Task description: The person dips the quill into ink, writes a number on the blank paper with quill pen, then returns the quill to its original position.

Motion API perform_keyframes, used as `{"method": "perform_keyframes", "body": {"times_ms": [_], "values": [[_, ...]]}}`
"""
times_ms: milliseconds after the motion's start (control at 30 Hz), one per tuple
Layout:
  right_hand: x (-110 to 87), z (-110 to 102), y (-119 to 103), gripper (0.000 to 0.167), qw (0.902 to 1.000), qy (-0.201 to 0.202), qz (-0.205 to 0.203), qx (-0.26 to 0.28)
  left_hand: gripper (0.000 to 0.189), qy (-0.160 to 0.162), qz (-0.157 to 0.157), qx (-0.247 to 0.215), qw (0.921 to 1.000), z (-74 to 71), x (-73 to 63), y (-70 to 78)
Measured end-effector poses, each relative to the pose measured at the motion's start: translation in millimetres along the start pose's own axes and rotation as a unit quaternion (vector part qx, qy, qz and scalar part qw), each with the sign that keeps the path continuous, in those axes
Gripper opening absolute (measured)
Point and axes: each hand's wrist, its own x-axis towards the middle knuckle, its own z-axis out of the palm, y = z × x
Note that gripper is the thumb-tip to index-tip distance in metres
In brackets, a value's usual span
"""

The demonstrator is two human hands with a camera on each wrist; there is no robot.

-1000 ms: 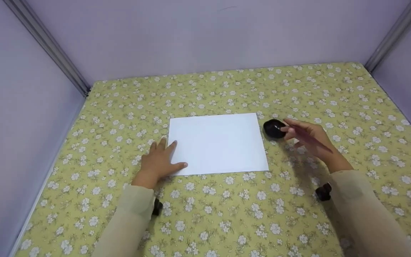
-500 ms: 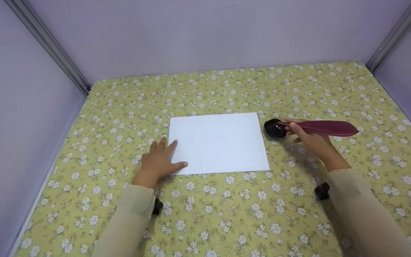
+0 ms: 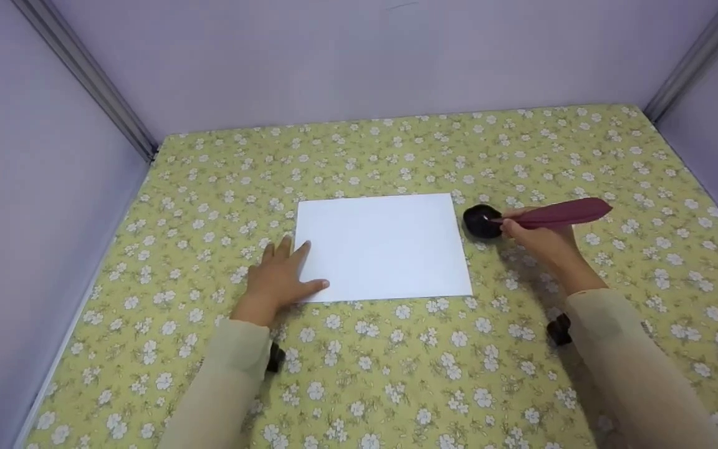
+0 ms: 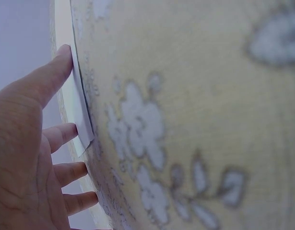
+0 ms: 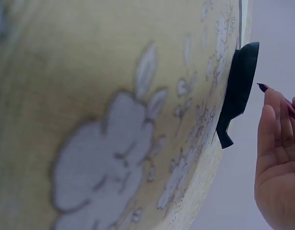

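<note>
My right hand (image 3: pixel 546 244) pinches a dark red feather quill pen (image 3: pixel 564 213) near its lower end. The quill's plume points right and slightly away from me. Its dark nib (image 5: pixel 262 87) hangs just above the rim of a small black bowl (image 5: pixel 241 79), apart from it in the right wrist view. In the head view the bowl stands just right of a blank white sheet of paper (image 3: pixel 384 249). My left hand (image 3: pixel 273 280) rests with spread fingers on the paper's lower left edge. Thumb (image 4: pixel 61 64) and index finger touch the sheet. The bowl's contents cannot be made out.
A yellow tablecloth with white flowers (image 3: pixel 396 374) covers the table. Pale lilac walls (image 3: pixel 359 56) enclose it at the back and both sides, with grey metal posts (image 3: pixel 97 87) in the corners. Black wrist cameras (image 3: pixel 560 329) sit under both sleeves.
The quill's plume has swung from pointing back along the right wrist to pointing right, and lately a little upward. The right hand stays beside the bowl. Left hand and paper hold still.
</note>
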Motion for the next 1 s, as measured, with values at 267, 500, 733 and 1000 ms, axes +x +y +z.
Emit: {"method": "perform_keyframes", "body": {"times_ms": [267, 500, 733, 1000], "values": [[0.8, -1, 1, 0.045, 0.9963, -0.012, -0.001, -0.086, 0.091, 0.003, 0.001, 0.001, 1.0, -1.1, -0.8, 0.7], [1.1, -1, 1, 0.041, 0.9917, -0.023, -0.005, -0.126, 0.091, 0.003, 0.001, -0.001, 1.0, -0.8, -3.1, 1.3], [-1.1, -1, -2, 0.044, 0.9908, -0.019, 0.01, -0.134, 0.09, 0.003, 0.0, 0.005, 1.0, -0.6, -1.6, 0.8], [-1.5, -4, -9, 0.052, 0.9962, -0.014, 0.056, -0.065, 0.09, 0.003, -0.002, 0.007, 1.0, 0.0, -0.7, -0.1]]}}
